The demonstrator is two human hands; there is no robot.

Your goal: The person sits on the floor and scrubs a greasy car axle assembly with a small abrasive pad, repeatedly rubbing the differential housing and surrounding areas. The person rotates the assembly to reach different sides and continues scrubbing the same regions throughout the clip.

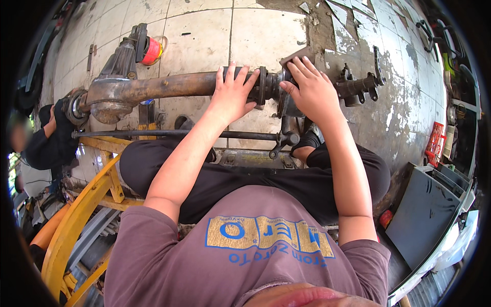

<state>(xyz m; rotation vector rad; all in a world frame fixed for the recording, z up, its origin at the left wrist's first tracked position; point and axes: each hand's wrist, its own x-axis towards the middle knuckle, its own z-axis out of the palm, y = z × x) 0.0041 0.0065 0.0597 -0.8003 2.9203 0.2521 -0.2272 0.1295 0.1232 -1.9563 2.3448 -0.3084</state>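
Observation:
A long rusty vehicle axle [174, 86] lies across in front of me, with a bulging differential housing [110, 97] at its left part. My left hand [234, 94] rests on the tube with its fingers spread, just left of a dark round flange [263, 84]. Over the axle's right end lies my right hand [313, 93], its fingers stretched out across a flat brown piece [296, 55]. What that piece is made of I cannot tell. Below the tube runs a thin dark rod [204, 134] with a joint [290, 138] at its right end.
Beyond the axle is a cracked tiled floor [199, 30]. A red and yellow round container [152, 51] stands by the housing. Dark metal parts [358, 88] lie to the right. A yellow frame [82, 220] and another person's dark sleeve [48, 146] are at left, a grey cabinet [422, 215] at right.

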